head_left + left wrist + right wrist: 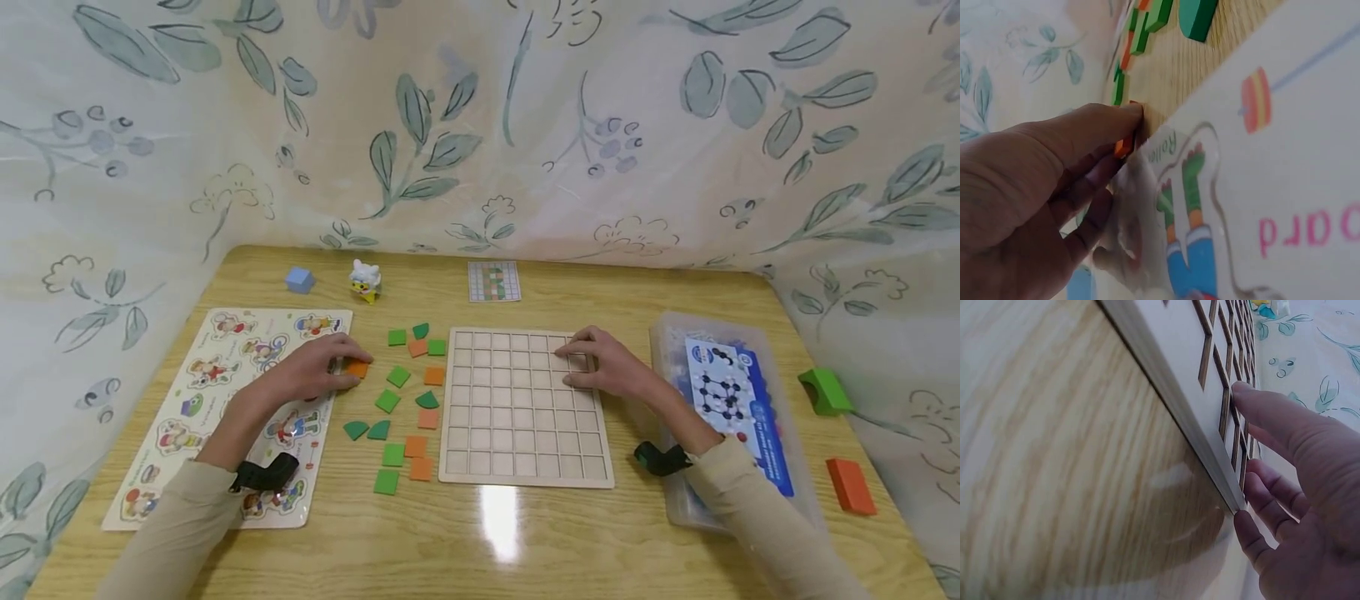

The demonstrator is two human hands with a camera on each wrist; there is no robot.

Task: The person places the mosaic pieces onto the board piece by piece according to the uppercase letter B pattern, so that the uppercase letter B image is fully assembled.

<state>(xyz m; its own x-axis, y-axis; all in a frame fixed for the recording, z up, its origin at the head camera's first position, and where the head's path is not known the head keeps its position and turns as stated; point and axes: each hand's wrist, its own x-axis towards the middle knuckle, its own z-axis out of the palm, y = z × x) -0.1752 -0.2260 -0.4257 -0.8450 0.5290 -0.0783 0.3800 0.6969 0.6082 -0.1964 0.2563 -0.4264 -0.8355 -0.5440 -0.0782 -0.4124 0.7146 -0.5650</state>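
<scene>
Forearms [176, 512] outstretched, left grip [309, 367] around orange tile [357, 367], right grip [607, 364] loose at gridded board [513, 398]

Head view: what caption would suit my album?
The left hand pinches an orange tile; the right hand rests at the edge of a grid.

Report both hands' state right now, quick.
Left hand: closed, pinching an orange tile.
Right hand: open, holding nothing, fingers at the grid board.
</scene>
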